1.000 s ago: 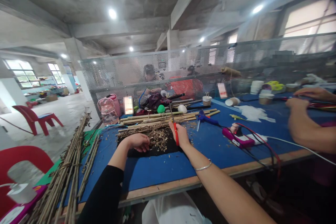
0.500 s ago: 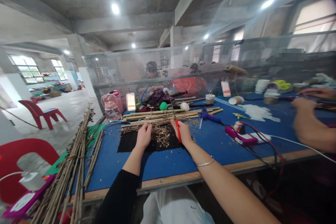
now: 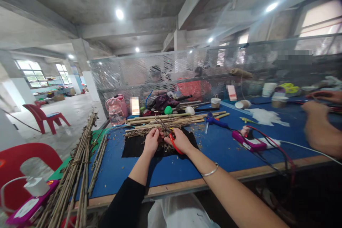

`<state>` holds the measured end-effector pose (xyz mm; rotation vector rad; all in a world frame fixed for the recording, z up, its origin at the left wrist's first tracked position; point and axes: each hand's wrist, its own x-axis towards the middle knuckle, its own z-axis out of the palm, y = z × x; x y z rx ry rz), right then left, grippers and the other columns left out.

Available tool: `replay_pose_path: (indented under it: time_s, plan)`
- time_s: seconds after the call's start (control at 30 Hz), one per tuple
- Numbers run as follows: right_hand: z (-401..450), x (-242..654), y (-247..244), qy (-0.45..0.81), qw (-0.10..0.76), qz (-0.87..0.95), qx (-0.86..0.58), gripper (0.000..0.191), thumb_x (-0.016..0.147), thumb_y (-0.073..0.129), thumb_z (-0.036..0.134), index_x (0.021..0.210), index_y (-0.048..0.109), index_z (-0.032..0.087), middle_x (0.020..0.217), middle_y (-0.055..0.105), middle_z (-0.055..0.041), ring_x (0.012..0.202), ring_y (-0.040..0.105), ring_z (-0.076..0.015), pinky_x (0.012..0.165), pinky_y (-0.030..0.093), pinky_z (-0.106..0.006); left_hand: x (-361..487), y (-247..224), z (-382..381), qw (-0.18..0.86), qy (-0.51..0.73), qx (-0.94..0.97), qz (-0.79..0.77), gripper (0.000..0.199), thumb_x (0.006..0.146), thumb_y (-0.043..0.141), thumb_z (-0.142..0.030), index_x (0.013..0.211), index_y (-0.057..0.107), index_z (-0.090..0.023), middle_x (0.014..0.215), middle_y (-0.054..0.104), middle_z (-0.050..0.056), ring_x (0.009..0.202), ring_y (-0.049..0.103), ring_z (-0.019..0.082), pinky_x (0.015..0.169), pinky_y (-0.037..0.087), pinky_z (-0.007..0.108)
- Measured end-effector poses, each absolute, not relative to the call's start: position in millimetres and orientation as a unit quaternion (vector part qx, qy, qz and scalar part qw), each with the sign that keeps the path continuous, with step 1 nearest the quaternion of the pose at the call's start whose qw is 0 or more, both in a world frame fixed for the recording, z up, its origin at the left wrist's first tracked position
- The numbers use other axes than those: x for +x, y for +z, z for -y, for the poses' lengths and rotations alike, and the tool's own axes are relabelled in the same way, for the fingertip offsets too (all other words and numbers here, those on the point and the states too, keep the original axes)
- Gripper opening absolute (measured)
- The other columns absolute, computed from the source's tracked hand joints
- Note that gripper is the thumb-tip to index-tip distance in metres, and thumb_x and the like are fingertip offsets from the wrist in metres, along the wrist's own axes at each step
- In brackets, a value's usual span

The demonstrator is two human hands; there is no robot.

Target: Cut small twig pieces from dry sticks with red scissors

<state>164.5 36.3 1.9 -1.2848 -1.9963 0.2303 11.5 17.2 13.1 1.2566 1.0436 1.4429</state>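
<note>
In my right hand [image 3: 181,140] are scissors with red handles [image 3: 173,143], their blades pointing up and to the left. Close beside it is my left hand [image 3: 151,143], its fingertips pinched together; what they hold is too small to make out. Both hands are over a black cloth [image 3: 130,149] on the blue table, strewn with dry plant bits [image 3: 163,147] that the hands partly cover. Thin dry twigs [image 3: 136,132] lie along the cloth's far edge, and thicker pale sticks [image 3: 144,118] lie beyond them.
A bundle of dry stalks [image 3: 76,164] leans at the left beside shorter stalks [image 3: 97,164]. To the right are a blue glue gun [image 3: 217,121] and a purple power strip [image 3: 248,143] with cables. A co-worker's arm [image 3: 320,128] reaches in at far right. A perforated metal screen [image 3: 120,74] stands behind.
My right hand has come left with the scissors, whose blades now tilt further left. My left hand has moved slightly right, so the two hands are nearer each other. The view has shifted a little.
</note>
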Motion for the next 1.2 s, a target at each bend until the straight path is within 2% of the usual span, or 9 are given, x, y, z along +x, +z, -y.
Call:
replay_pose_path:
  time_s: [0.1,0.2,0.43,0.6,0.67,0.87,1.03,1.2]
  plan:
    - [-34.5,163.8,1.4,0.098,0.365,0.794,-0.476,0.039,0.070,0.062,0.045,0.095,0.052,0.017,0.094,0.055,-0.0072,0.090,0.050,-0.0192,0.076,0.039,-0.030,11.7,8.3,-20.4,0.435,0.589,0.535,-0.421,0.033,0.081,0.049,-0.038,0.100,0.058,-0.013,0.087,0.066,0.008,0.078,0.061,0.015,0.073,0.049,0.027]
    - [-31.0,162.1,2.2,0.106,0.351,0.804,-0.469,0.040,0.068,0.065,0.044,0.096,0.052,0.017,0.095,0.054,-0.0068,0.090,0.048,-0.0193,0.077,0.038,-0.031,10.9,5.4,-22.4,0.398,0.572,0.580,-0.422,0.031,0.083,0.046,-0.035,0.098,0.062,-0.014,0.091,0.068,0.008,0.082,0.062,0.017,0.078,0.048,0.029]
    - [-26.2,160.1,5.5,0.117,0.335,0.810,-0.467,0.042,0.068,0.065,0.041,0.100,0.050,0.018,0.096,0.053,-0.0068,0.092,0.047,-0.0207,0.078,0.038,-0.033,10.4,8.1,-16.7,0.307,0.546,0.637,-0.450,0.028,0.083,0.044,-0.029,0.095,0.065,-0.014,0.089,0.069,0.006,0.082,0.062,0.017,0.077,0.047,0.028]
    - [-24.1,159.7,7.4,0.112,0.356,0.811,-0.450,0.042,0.068,0.065,0.041,0.099,0.049,0.017,0.098,0.053,-0.0086,0.092,0.048,-0.0212,0.077,0.038,-0.034,21.2,16.6,-4.0,0.263,0.551,0.626,-0.485,0.029,0.083,0.042,-0.026,0.097,0.064,-0.014,0.090,0.069,0.006,0.080,0.061,0.017,0.076,0.047,0.027]
    - [-23.2,159.7,8.3,0.113,0.362,0.811,-0.446,0.041,0.068,0.065,0.040,0.097,0.049,0.017,0.096,0.054,-0.0078,0.089,0.050,-0.0204,0.075,0.039,-0.032,24.2,18.7,-0.5,0.254,0.552,0.622,-0.494,0.029,0.083,0.042,-0.025,0.099,0.064,-0.015,0.093,0.069,0.006,0.083,0.061,0.018,0.077,0.047,0.028]
    - [-21.0,160.3,10.3,0.153,0.329,0.801,-0.477,0.033,0.069,0.063,0.044,0.086,0.051,0.019,0.074,0.059,-0.0015,0.064,0.053,-0.0145,0.056,0.033,-0.024,22.0,18.0,1.0,0.220,0.546,0.626,-0.512,0.029,0.083,0.043,-0.027,0.095,0.065,-0.015,0.090,0.069,0.006,0.082,0.061,0.018,0.077,0.045,0.027]
    - [-19.6,160.1,12.3,0.138,0.330,0.792,-0.494,0.035,0.065,0.066,0.048,0.080,0.052,0.019,0.070,0.061,-0.0015,0.059,0.053,-0.0141,0.052,0.029,-0.023,19.2,18.1,2.5,0.212,0.553,0.629,-0.503,0.030,0.084,0.039,-0.030,0.085,0.065,-0.015,0.077,0.068,0.004,0.071,0.061,0.016,0.069,0.045,0.024]
    - [-19.2,160.0,12.4,0.146,0.321,0.789,-0.502,0.035,0.064,0.066,0.050,0.076,0.052,0.020,0.069,0.061,-0.0016,0.058,0.053,-0.0143,0.051,0.028,-0.023,18.9,15.0,1.8,0.235,0.543,0.627,-0.506,0.031,0.085,0.036,-0.030,0.082,0.064,-0.015,0.077,0.068,0.004,0.070,0.061,0.015,0.068,0.045,0.023]
